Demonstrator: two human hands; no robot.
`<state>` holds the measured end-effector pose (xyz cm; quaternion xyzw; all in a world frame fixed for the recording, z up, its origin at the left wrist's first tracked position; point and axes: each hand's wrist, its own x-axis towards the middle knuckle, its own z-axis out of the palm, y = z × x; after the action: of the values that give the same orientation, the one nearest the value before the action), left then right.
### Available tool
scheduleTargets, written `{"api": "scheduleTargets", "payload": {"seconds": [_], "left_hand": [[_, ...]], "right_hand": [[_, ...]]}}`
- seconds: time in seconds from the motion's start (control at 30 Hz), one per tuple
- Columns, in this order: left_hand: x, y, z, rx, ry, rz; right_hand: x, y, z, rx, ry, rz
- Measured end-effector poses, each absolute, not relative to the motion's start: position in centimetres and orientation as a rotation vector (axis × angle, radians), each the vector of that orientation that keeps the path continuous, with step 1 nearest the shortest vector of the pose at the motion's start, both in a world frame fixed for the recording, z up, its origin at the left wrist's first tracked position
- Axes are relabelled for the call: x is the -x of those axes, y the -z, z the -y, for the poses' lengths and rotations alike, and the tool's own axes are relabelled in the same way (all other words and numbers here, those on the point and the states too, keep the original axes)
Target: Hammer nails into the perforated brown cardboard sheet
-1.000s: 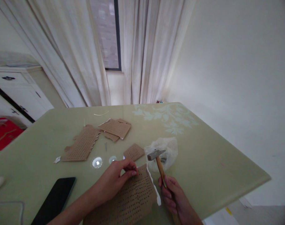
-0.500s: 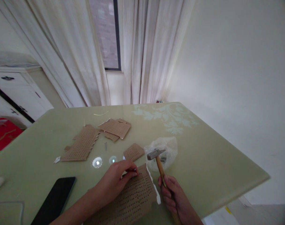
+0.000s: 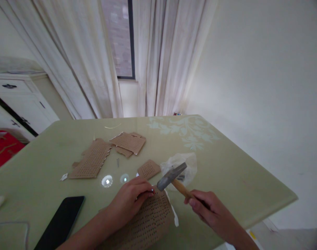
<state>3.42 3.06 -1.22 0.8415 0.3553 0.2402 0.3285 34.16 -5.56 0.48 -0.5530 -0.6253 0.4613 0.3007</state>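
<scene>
My right hand (image 3: 206,208) is wrapped round the wooden handle of a hammer (image 3: 172,176). Its metal head hangs above the top edge of a perforated brown cardboard sheet (image 3: 150,218), just right of my left fingertips. My left hand (image 3: 132,196) rests on that sheet, thumb and fingers pinched near its upper corner. Between them shows a small shiny tip, seemingly a nail (image 3: 152,190); the rest is hidden by the fingers. A torn white strip runs along the sheet's right edge. Behind the hammer lies a clear plastic bag (image 3: 191,165) with small metal pieces inside.
More perforated cardboard pieces lie further back: a small one (image 3: 149,169), a large one (image 3: 92,159) and an overlapping stack (image 3: 129,141). Thin nails (image 3: 118,162) lie between them. A black phone (image 3: 61,222) is at the left, near a cable (image 3: 26,231). The glossy table (image 3: 242,180) ends at the right.
My right hand has moved right and turned the hammer, bringing its head leftward over the cardboard's corner beside my left fingers. My left hand keeps its pinch almost in place.
</scene>
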Motion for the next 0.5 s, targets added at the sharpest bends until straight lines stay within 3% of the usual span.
{"api": "scheduleTargets", "payload": {"seconds": [0.17, 0.5], "left_hand": [[-3.5, 1.1, -3.2, -2.209, -0.619, -0.926], [-3.4, 1.5, -2.7, -2.262, -0.635, -0.938]], "right_hand": [[-33.4, -6.8, 5.6, 1.620, -0.701, 2.061], [-32.4, -6.9, 5.6, 1.599, -0.466, 2.301]]}}
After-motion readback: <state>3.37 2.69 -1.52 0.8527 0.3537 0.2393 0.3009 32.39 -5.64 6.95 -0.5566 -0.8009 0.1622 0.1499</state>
